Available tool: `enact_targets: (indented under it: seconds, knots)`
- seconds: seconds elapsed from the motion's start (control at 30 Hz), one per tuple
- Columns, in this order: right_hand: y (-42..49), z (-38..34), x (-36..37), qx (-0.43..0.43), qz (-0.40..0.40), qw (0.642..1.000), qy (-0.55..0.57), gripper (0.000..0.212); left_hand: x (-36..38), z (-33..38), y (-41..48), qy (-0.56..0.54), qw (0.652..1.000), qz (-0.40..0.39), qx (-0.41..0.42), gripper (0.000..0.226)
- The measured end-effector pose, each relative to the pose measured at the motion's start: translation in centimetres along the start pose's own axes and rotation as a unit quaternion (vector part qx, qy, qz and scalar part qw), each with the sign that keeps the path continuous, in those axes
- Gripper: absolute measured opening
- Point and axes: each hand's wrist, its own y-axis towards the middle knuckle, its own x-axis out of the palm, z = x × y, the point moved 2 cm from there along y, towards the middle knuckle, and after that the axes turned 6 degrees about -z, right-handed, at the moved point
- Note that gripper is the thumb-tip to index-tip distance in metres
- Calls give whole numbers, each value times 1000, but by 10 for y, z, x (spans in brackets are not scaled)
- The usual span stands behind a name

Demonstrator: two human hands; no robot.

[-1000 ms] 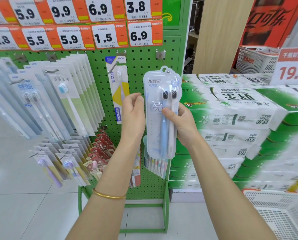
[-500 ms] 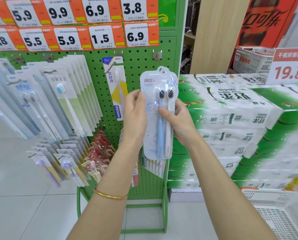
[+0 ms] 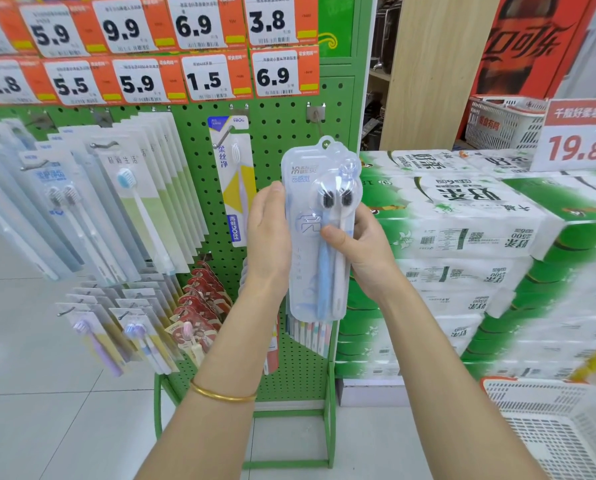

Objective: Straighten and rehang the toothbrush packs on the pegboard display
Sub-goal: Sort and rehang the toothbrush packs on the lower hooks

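A clear blister pack [image 3: 307, 265] with a blue and a white toothbrush stands upright in front of the green pegboard [image 3: 282, 133]. My right hand [image 3: 362, 258] grips its right edge, thumb across the front. My left hand [image 3: 268, 233] lies against the pack's left edge with straight fingers. The pack's hang hole sits a little below a bare metal hook [image 3: 315, 114] at the board's upper right. A single yellow and white toothbrush pack [image 3: 232, 178] hangs just left of it.
Rows of toothbrush packs [image 3: 140, 199] hang at the left, smaller packs [image 3: 130, 327] below them. Orange price tags [image 3: 199, 77] run along the top. Stacked green tissue packs [image 3: 462, 237] fill the right, and a white basket [image 3: 563, 427] sits at bottom right.
My left hand has closed in from apart onto the pack's left edge. The pack stays upright in my right hand at much the same spot before the board.
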Motion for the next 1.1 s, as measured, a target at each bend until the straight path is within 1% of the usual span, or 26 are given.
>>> enact_targets:
  seconds: [0.07, 0.17, 0.3, 0.4, 0.47, 0.57, 0.67, 0.73, 0.83, 1.1]
  knots:
    - [-3, 1, -1, -6, -9, 1000, 6, 54, -1, 0, 0, -9, 1000, -23, -8, 28]
    - [-8, 3, -1, -6, -9, 1000, 16, 55, -4, 0, -1, -29, 998, -60, -17, 24]
    - [-11, 5, -2, 1, 0, 1000, 17, 51, -6, 1, -4, -85, 994, -68, -31, 20]
    - [-11, 4, 3, 2, -3, 1000, 15, 49, -7, 0, -9, -102, 994, -37, -8, 17]
    - [-11, 2, 5, -2, 6, 1000, 24, 48, -10, -2, -10, -96, 995, 8, 21, 13]
    - [-10, -1, 8, -9, 19, 999, 30, 33, -21, -4, -8, -32, 994, 76, 68, 17]
    - [-9, -1, 10, 6, 24, 999, 21, 18, -28, 0, -8, 37, 985, 140, 93, 30]
    - [-7, 0, 10, 14, 28, 999, 17, 16, -32, 5, -10, 75, 975, 170, 118, 35]
    - [-4, -1, 8, 22, 23, 999, 9, 20, -37, 9, -9, 106, 967, 185, 141, 38]
    - [12, 2, 2, 40, 26, 999, -21, 24, -40, 6, -8, 124, 965, 180, 144, 34]
